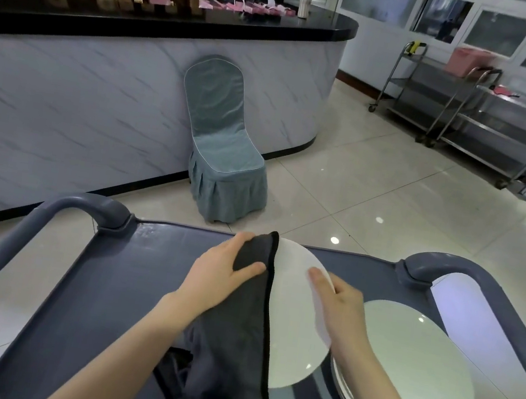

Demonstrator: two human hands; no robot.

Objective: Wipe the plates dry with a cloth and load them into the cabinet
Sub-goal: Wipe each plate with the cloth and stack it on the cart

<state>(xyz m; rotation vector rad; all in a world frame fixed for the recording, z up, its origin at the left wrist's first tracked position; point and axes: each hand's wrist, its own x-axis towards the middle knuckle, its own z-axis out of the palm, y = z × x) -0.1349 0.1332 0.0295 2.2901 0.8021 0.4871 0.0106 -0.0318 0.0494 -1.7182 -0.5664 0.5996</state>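
Left hand [222, 273] is spread flat on the dark cloth [236, 331], pressing it vs the left part of the white plate [295, 322]; not closed round anything, as far as I see. Right hand [339, 306] is on the plate's right rim, fingers [320, 276] laid over the face. Whether the thumb hooks underneath I can't tell, it's hidden. Plate sits over the grey cart's top tray [115, 280], just left of the plate stack [413, 372], and seems to overlap the stack's near edge.

Risks as I judge them:
- Plate prob. still wet, so a glazed rim could slip out of my right hand if the left pushes hard while wiping.
- Loose cloth tail bunched low on the tray could snag w/ a wipe stroke and drag.
- Plate edge so near the stack: a slip could knock or chip the top one.
- Cabinet isn't identifiable from here, so the carry is yet to come, another drop chance.
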